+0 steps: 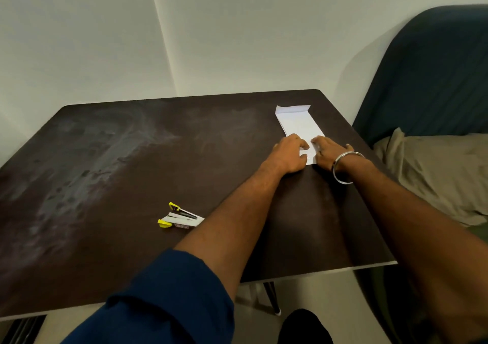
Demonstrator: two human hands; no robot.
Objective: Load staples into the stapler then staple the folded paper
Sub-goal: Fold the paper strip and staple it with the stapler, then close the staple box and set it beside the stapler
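A white folded paper (pixel 298 124) lies near the far right corner of the dark table (pixel 132 172). Both hands rest on its near end. My left hand (pixel 287 153) presses the paper's left side with curled fingers. My right hand (pixel 330 151), with a metal bangle on its wrist, presses the right side. A yellow and black stapler (pixel 179 216) lies hinged apart in the middle of the table, left of my left forearm. A small staple box seems to lie under it; I cannot make it out clearly.
A dark blue chair (pixel 435 74) with a beige cushion (pixel 435 174) stands right of the table. White walls meet in a corner behind the table. The table's near edge runs under my forearms.
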